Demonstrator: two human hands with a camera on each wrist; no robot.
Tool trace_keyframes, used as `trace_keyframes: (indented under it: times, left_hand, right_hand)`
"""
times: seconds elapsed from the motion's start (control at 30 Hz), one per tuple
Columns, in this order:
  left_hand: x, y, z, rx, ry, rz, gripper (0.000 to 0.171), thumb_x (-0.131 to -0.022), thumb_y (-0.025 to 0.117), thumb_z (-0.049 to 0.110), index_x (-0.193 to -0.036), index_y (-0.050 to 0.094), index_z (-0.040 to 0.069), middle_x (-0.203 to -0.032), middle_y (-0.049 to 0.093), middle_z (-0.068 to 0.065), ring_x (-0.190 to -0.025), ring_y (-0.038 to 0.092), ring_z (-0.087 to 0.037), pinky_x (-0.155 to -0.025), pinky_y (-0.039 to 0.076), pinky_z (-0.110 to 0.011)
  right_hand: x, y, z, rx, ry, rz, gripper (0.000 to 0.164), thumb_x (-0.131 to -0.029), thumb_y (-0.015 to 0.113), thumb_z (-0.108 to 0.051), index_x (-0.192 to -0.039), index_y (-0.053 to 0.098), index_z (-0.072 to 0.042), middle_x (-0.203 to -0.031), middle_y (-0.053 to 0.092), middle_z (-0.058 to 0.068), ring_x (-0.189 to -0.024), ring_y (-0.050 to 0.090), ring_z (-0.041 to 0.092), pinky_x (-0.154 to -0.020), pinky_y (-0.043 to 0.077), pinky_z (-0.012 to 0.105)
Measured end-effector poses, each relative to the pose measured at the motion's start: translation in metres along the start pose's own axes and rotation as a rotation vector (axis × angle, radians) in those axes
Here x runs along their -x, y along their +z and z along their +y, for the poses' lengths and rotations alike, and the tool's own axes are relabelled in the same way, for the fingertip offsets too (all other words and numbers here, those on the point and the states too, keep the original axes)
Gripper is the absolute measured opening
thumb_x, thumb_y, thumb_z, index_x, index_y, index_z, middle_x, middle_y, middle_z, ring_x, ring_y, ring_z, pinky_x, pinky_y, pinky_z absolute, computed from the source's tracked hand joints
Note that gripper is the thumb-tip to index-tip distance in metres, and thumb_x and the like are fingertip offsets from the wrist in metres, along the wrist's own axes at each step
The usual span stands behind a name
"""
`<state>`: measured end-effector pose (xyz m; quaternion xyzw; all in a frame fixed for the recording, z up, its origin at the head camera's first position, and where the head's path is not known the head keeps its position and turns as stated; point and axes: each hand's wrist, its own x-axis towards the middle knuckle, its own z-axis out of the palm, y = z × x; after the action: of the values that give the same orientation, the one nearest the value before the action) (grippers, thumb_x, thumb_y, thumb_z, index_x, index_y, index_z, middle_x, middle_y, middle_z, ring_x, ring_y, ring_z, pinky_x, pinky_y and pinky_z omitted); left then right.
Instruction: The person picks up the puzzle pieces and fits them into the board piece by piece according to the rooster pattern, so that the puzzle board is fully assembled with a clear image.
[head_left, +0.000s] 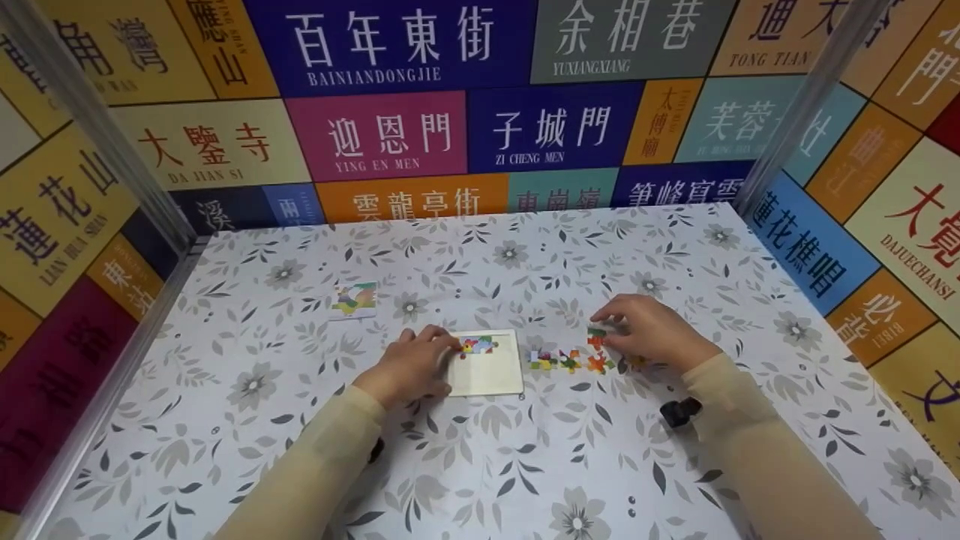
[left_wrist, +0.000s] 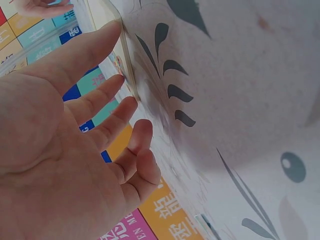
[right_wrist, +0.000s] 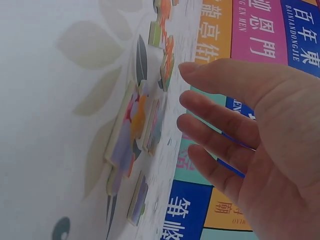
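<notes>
A shallow puzzle tray lies flat on the table, with a few joined jigsaw pieces at its upper edge. My left hand is at the tray's left side, thumb and fingertips right at its rim, fingers loosely bent. Right of the tray, several loose colourful jigsaw pieces lie in a rough row. Over their right end my right hand hovers, its fingers relaxed and apart. In the right wrist view, a purple and orange jigsaw piece lies below the fingertips, and nothing is between thumb and fingers.
A small square picture card lies farther back on the left. Leaf-patterned cloth covers the table. Upright panels with large lettering border the back and both sides.
</notes>
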<state>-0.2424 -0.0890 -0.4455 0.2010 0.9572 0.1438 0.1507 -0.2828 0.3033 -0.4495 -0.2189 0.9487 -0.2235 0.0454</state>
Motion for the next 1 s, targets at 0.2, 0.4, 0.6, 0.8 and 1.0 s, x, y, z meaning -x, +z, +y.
trace_keyframes:
  times: [0.2, 0.4, 0.6, 0.8, 1.0]
  left_hand:
    - [-0.0006, 0.0004, 0.0011, 0.004, -0.005, -0.003, 0.06, -0.086, 0.085, 0.026, -0.141, 0.059, 0.021, -0.153, 0.048, -0.006, -0.125, 0.046, -0.035, -0.105, 0.044, -0.055]
    - [-0.0014, -0.0002, 0.0015, 0.011, -0.023, -0.021, 0.061, -0.087, 0.084, 0.026, -0.142, 0.058, 0.023, -0.155, 0.046, -0.006, -0.128, 0.046, -0.034, -0.108, 0.042, -0.054]
    - [-0.0026, 0.0002, 0.0013, 0.017, -0.036, -0.036, 0.062, -0.087, 0.084, 0.027, -0.143, 0.058, 0.024, -0.157, 0.045, -0.005, -0.13, 0.045, -0.033, -0.109, 0.042, -0.054]
    - [-0.0004, -0.0002, 0.0019, 0.011, -0.027, -0.026, 0.061, -0.087, 0.084, 0.026, -0.142, 0.059, 0.024, -0.155, 0.046, -0.005, -0.128, 0.047, -0.034, -0.107, 0.043, -0.054]
    - [0.0019, -0.0013, 0.0015, -0.001, 0.019, 0.011, 0.059, -0.086, 0.085, 0.025, -0.139, 0.06, 0.019, -0.151, 0.049, -0.008, -0.122, 0.048, -0.038, -0.101, 0.046, -0.058]
  right_hand:
    - [0.0018, 0.0017, 0.0024, 0.0, -0.021, -0.001, 0.031, -0.086, 0.081, -0.011, -0.117, 0.077, -0.007, -0.115, 0.075, 0.011, -0.107, 0.069, 0.031, -0.096, 0.054, 0.052]
    - [0.0011, 0.0047, 0.0049, 0.025, -0.035, 0.0, 0.029, -0.086, 0.081, -0.011, -0.115, 0.078, -0.01, -0.113, 0.075, 0.008, -0.105, 0.068, 0.027, -0.095, 0.054, 0.049]
    - [0.0003, 0.0061, 0.0056, 0.025, -0.025, -0.018, 0.027, -0.088, 0.08, -0.011, -0.115, 0.079, -0.011, -0.111, 0.075, 0.007, -0.098, 0.067, 0.023, -0.09, 0.054, 0.047]
    - [-0.0013, 0.006, 0.0055, 0.058, -0.055, -0.018, 0.02, -0.088, 0.08, -0.013, -0.108, 0.081, -0.013, -0.106, 0.075, 0.005, -0.096, 0.068, 0.022, -0.091, 0.055, 0.048]
    - [-0.0033, 0.0078, 0.0057, 0.071, -0.11, 0.004, 0.017, -0.089, 0.079, -0.013, -0.105, 0.083, -0.014, -0.1, 0.075, 0.002, -0.09, 0.068, 0.019, -0.085, 0.056, 0.043]
